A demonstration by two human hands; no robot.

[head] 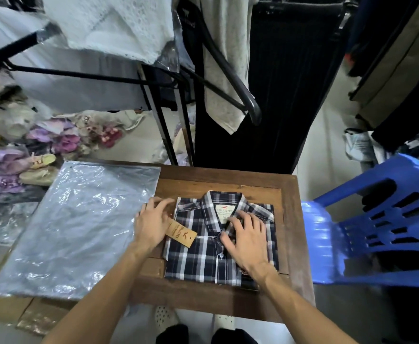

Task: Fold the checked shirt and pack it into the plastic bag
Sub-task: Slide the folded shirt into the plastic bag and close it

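Already folded, the checked shirt [218, 242] lies collar-up on the wooden table [292, 219]. Right hand [244, 240] rests on it with fingers spread; left hand [151, 223], fingers relaxed, touches its left edge beside the plastic bag [77, 227], lying flat.

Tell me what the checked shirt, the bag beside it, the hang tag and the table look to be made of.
Checked shirt: woven cloth, probably cotton, matte, with stitched seams.
Plastic bag: thin clear plastic film, glossy, wrinkled, catching glare.
Hang tag: brown card, likely kraft paper, matte, printed.
Table: dark stained wood with visible grain and a framed edge, dull sheen.
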